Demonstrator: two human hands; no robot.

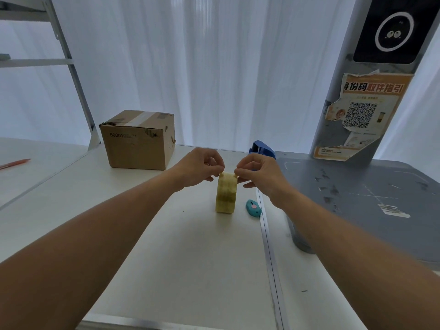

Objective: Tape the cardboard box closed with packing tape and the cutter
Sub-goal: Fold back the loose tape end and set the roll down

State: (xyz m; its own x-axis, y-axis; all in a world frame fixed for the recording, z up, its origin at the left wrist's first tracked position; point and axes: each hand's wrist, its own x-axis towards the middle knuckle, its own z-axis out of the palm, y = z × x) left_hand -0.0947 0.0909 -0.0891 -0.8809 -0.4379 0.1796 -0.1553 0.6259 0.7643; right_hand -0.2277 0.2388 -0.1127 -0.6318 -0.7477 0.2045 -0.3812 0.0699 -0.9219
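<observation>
Left hand [200, 166] and right hand [258, 173] pinch the upright tape roll [226, 192] at its top edge; likely light, stiff-cored, sticky film.

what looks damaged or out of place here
The cardboard box is battered: its near top-left corner is crushed, and the front and side faces show torn patches. On the grey post, the orange notice is peeling, with torn, curled edges. The tape roll and teal cutter look fine.
</observation>
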